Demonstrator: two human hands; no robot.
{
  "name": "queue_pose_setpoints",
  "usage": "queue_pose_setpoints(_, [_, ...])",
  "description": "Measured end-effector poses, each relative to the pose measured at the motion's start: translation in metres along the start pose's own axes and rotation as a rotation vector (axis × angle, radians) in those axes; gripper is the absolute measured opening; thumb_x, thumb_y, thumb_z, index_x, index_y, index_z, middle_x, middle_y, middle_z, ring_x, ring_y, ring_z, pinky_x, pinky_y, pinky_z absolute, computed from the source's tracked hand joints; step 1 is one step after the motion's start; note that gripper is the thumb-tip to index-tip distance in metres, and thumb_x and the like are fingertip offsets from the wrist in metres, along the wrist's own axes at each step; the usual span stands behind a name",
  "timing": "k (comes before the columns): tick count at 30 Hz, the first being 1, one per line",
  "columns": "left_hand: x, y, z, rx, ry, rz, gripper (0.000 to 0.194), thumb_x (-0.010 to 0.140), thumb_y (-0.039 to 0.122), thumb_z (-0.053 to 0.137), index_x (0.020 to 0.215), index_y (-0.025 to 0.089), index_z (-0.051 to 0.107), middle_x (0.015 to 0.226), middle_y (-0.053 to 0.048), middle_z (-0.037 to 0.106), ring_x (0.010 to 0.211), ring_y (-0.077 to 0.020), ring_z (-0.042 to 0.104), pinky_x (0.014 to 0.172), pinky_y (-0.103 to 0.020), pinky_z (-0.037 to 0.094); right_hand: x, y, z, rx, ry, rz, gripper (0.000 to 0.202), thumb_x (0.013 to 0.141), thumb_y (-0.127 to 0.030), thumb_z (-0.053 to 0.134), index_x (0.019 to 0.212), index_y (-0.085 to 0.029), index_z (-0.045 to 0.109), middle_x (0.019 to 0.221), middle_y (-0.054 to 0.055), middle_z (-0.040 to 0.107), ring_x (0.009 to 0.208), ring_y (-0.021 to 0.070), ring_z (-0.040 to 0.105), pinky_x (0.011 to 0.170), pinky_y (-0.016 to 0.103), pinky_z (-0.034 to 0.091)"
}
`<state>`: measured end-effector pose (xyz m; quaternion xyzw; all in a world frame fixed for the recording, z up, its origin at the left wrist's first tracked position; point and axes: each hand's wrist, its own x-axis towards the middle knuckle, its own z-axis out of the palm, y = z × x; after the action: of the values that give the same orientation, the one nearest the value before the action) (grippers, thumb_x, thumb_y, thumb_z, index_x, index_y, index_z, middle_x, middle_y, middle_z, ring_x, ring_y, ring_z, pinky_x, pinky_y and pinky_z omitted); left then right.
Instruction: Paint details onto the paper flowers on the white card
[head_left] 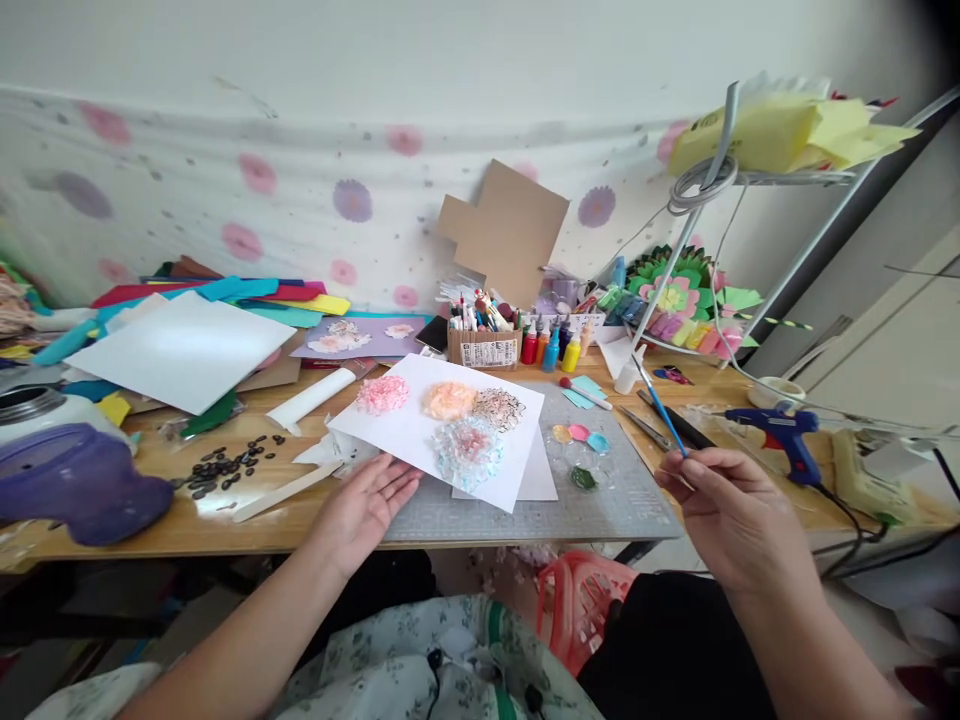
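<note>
My left hand (369, 505) is palm up at the near left edge of a white paper sheet (420, 450), fingers stretched out and touching or just under that edge. On the sheet are round, textured flower-like patches in pink, orange, black-brown and pale blue. The sheet tilts over another white sheet (544, 475) on the grey cutting mat (630, 490). My right hand (739, 510) pinches a thin blue-handled paintbrush (661, 405), its narrow dark tip pointing up and left. A clear palette (600, 465) with yellow, pink, blue and dark green paint sits between the hands.
Dark beads (225, 468) and a purple container (75, 485) are on the left. Paint bottles (551, 346) stand beside a cardboard box of pens (489, 350). A blue glue gun (784, 435), scissors (649, 430) and a metal rack (686, 240) are on the right.
</note>
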<state>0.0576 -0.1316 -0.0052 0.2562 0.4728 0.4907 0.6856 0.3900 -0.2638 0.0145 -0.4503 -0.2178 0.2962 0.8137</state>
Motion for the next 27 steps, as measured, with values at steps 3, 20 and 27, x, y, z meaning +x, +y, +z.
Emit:
queue_pose_setpoints(3, [0.012, -0.004, 0.009, -0.037, 0.005, 0.01, 0.024, 0.089, 0.028, 0.059, 0.108, 0.013, 0.059, 0.106, -0.008, 0.063, 0.09, -0.0183, 0.064, 0.077, -0.036, 0.058, -0.008, 0.005, 0.007, 0.006, -0.024, 0.064, 0.035, 0.051, -0.027, 0.088, 0.077, -0.019, 0.066, 0.067, -0.001, 0.066, 0.066, 0.011, 0.063, 0.063, 0.022, 0.057])
queue_pose_setpoints(20, [0.008, -0.013, 0.017, -0.192, -0.056, 0.043, 0.034, 0.089, 0.034, 0.059, 0.117, 0.015, 0.056, 0.116, -0.009, 0.059, 0.098, -0.0213, 0.061, 0.083, -0.041, 0.056, -0.07, 0.101, 0.103, -0.153, 0.09, 0.378, 0.022, 0.092, -0.036, 0.057, 0.096, -0.014, 0.058, 0.074, -0.003, 0.057, 0.054, 0.0058, 0.05, 0.048, 0.019, 0.045])
queue_pose_setpoints(27, [0.012, -0.014, 0.014, -0.184, -0.116, 0.052, 0.034, 0.089, 0.035, 0.059, 0.117, 0.015, 0.056, 0.115, -0.009, 0.06, 0.097, -0.021, 0.061, 0.082, -0.041, 0.056, -0.068, 0.109, 0.104, -0.238, -0.006, 0.329, 0.025, 0.092, -0.037, 0.055, 0.104, -0.016, 0.06, 0.094, 0.004, 0.063, 0.075, 0.0118, 0.061, 0.065, 0.028, 0.055])
